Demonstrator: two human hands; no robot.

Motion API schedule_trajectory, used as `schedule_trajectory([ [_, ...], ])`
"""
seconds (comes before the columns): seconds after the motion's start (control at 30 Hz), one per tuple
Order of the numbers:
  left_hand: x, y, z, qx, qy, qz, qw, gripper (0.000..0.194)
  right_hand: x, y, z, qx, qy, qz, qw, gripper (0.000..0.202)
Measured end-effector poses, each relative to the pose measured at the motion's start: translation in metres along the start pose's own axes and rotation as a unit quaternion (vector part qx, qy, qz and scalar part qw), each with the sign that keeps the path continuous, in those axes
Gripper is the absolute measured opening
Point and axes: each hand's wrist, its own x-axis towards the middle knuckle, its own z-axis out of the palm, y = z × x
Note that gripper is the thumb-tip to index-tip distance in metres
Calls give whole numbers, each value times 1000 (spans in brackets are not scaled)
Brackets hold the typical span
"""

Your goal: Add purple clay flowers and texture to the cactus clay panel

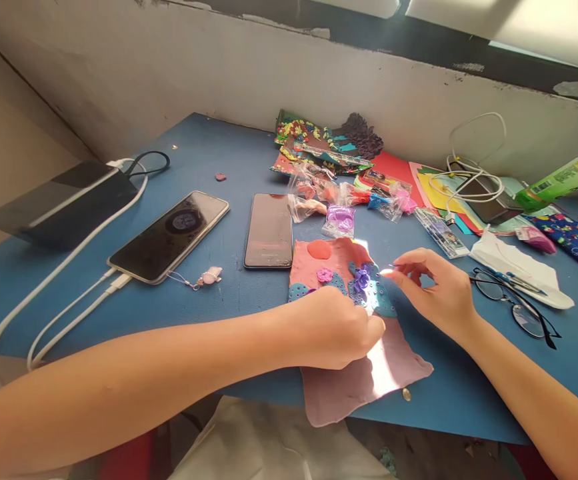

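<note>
A soft clay picture (336, 397) lies at the table's near edge. Its lower half is mauve and its upper part coral, with a red disc (319, 250), dotted blue patches (383, 297), a pink flower (325, 275) and a purple flower (361, 278). My left hand (336, 327) rests over the middle of it, fingers curled closed; whatever they hold is hidden. At the picture's right edge my right hand (433, 290) pinches thumb and forefinger together. Something tiny may be at those fingertips, too small to name. Sunlight falls across the clay.
Two phones (169, 237) (269, 231) lie to the left, one cabled to a dark box-like device (61, 203). Clay packets (339, 220) sit behind the picture, before a decorated clay piece (319, 143). Eyeglasses (516, 307), white paper (519, 263) and a coiled cable (473, 183) are rightward.
</note>
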Motion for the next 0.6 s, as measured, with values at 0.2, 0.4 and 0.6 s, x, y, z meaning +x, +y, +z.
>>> schedule_trajectory([
  [0.2, 0, -1, -1, 17, 3, -4, 1000, 11, 1, -2, -3, 40, -25, -51, 998, 15],
  [0.4, 0, -1, 4, 26, 25, -7, 999, 13, 2, -3, -7, 35, -46, -77, 995, 33],
  [0.6, 0, -1, 5, 50, 53, -26, 997, 15, -1, 2, -6, 51, -50, -80, 994, 37],
])
